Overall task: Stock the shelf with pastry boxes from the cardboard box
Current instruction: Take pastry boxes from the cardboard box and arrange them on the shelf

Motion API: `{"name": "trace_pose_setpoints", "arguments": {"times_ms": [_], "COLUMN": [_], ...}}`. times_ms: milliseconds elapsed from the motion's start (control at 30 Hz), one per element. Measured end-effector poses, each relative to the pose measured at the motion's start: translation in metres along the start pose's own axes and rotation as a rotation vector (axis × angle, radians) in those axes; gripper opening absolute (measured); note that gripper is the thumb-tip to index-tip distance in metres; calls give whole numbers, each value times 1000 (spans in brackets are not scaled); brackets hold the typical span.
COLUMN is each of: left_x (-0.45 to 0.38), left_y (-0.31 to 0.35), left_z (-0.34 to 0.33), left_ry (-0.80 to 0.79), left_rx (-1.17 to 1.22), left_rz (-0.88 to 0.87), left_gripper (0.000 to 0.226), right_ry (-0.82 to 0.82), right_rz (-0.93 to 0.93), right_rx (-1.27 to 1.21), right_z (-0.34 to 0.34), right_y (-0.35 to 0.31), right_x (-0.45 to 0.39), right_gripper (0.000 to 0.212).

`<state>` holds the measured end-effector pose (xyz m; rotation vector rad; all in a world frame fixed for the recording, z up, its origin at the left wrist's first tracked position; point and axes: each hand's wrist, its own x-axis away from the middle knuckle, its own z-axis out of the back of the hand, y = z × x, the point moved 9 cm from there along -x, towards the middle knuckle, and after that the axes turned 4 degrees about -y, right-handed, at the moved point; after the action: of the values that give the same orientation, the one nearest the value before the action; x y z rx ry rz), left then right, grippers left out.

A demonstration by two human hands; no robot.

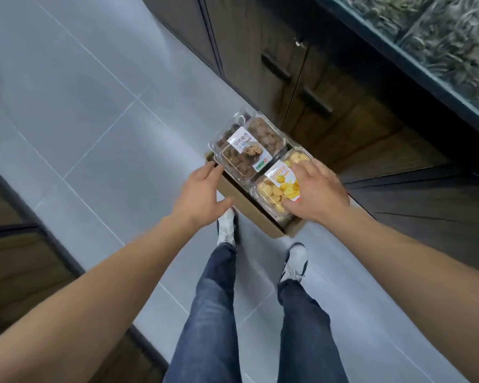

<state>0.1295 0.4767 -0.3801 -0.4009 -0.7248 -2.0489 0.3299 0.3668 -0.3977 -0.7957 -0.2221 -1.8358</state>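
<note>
A brown cardboard box (248,207) sits on the grey tiled floor beside a dark wooden cabinet. Two clear plastic pastry boxes lie on top of it: one with brown cookies (249,143) at the far end, one with yellow cookies (278,186) at the near end. My right hand (317,193) lies over the right side of the yellow box, fingers spread and thumb against its near edge. My left hand (202,192) hovers open at the cardboard box's left edge, fingertips close to the brown box's corner.
Dark wooden cabinet doors with black handles (314,100) run along the right. Above them are glass bins of seeds (451,48). More wooden furniture (17,258) stands at the left. My legs and white shoes (295,262) are just before the box.
</note>
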Motion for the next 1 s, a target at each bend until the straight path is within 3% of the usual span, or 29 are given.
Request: {"name": "trace_pose_setpoints", "arguments": {"times_ms": [267, 467, 800, 1000], "left_x": [-150, -227, -270, -270], "left_y": [-65, -74, -79, -71], "left_z": [-59, -97, -132, -126], "left_ry": [-95, -59, -3, 8], "left_rx": [42, 66, 47, 8], "left_rz": [-2, -43, 73, 102], "left_gripper": [84, 85, 105, 107], "right_ry": [-82, -159, -388, -271], "right_rz": [-65, -8, 235, 186], "right_rx": [-25, 25, 383, 433], "right_z": [-61, -106, -150, -123], "right_y": [7, 25, 42, 47], "right_x": [-131, -189, -235, -232], "right_gripper": [87, 89, 106, 93]}}
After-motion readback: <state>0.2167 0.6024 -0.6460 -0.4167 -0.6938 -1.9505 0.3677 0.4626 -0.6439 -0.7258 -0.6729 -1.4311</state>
